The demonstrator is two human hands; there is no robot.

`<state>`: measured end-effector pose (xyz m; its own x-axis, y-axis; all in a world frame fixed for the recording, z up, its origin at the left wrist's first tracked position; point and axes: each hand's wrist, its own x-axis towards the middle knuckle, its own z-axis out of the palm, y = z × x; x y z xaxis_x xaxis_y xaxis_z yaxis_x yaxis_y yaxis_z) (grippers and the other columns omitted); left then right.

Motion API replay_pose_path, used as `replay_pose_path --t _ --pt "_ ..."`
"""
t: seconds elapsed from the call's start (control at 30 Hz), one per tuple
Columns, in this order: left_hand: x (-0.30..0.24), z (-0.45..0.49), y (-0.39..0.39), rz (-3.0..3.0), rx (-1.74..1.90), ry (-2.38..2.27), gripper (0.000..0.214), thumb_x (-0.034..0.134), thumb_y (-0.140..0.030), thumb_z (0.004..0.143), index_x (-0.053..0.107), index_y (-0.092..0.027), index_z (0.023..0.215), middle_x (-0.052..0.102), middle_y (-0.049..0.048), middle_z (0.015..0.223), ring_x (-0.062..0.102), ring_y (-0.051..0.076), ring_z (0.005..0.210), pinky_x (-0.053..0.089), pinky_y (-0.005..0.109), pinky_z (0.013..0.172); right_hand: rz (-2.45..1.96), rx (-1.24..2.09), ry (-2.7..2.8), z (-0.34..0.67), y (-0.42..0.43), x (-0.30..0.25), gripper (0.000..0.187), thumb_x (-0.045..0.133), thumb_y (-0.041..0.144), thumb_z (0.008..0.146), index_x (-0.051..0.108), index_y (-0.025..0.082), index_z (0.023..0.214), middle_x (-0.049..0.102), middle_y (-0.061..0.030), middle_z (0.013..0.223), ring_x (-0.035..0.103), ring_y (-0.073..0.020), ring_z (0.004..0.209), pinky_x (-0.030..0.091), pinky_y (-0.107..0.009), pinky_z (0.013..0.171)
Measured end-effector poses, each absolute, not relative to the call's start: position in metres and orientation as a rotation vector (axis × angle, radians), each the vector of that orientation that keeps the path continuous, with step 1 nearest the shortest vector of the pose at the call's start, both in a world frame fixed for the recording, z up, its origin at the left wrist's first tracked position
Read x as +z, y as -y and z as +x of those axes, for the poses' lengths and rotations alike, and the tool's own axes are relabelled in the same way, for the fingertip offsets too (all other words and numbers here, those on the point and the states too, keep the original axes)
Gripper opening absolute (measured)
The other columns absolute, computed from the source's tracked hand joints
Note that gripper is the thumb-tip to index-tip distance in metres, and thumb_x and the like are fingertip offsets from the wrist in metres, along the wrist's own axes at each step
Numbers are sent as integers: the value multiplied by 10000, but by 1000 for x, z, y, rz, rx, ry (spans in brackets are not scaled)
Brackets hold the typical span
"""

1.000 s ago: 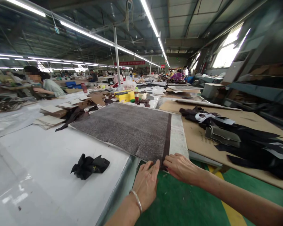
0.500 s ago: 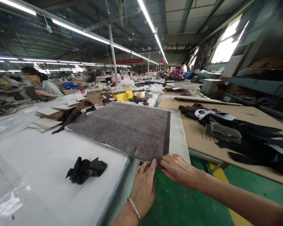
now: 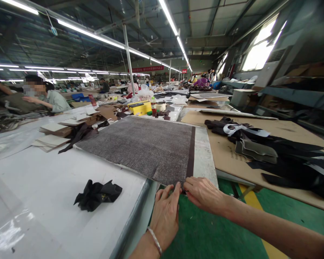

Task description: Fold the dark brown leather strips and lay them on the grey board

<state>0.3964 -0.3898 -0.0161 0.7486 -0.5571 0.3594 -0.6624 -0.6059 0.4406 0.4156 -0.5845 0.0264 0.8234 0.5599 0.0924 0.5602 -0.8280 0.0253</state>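
Observation:
A grey-brown speckled fabric sheet (image 3: 140,147) lies flat on a pale board (image 3: 203,154), with a dark brown strip (image 3: 190,151) along its right side. My left hand (image 3: 166,216), wearing a bracelet, has its fingers stretched out and their tips against the sheet's near edge. Beside it, my right hand (image 3: 205,194) has its fingers bent and closed on the sheet's near right corner, at the end of the dark strip. What lies beneath those fingertips is hidden.
Crumpled black fabric (image 3: 98,194) sits on the white table (image 3: 56,219) to the left. Cardboard (image 3: 286,133) on the right bears dark fabric pieces (image 3: 294,154). A yellow box (image 3: 139,108) stands behind the sheet. Another person (image 3: 47,95) works at far left.
My hands stay at the sheet's near corner, with only slight finger movement. At far left, the other person's hand has risen, and an arm has come into view at the edge.

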Motion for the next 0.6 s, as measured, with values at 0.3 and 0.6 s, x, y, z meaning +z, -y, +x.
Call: replay_pose_path --t 0.3,0.6 --pt "-19 396 391 2372 266 887 694 375 -14 829 189 -154 1482 551 57 1325 340 250 1288 289 436 1040 -2792 11 639 422 588 29 134 475 130 821 579 172 749 595 -29 748 533 -137 635 323 -249 582" --pt "-18 395 392 2379 281 874 711 354 6 820 167 -164 1485 550 56 1327 342 251 1287 291 448 1034 -2284 303 165 451 613 17 123 520 188 774 554 158 659 531 29 523 488 -103 498 367 -208 477"
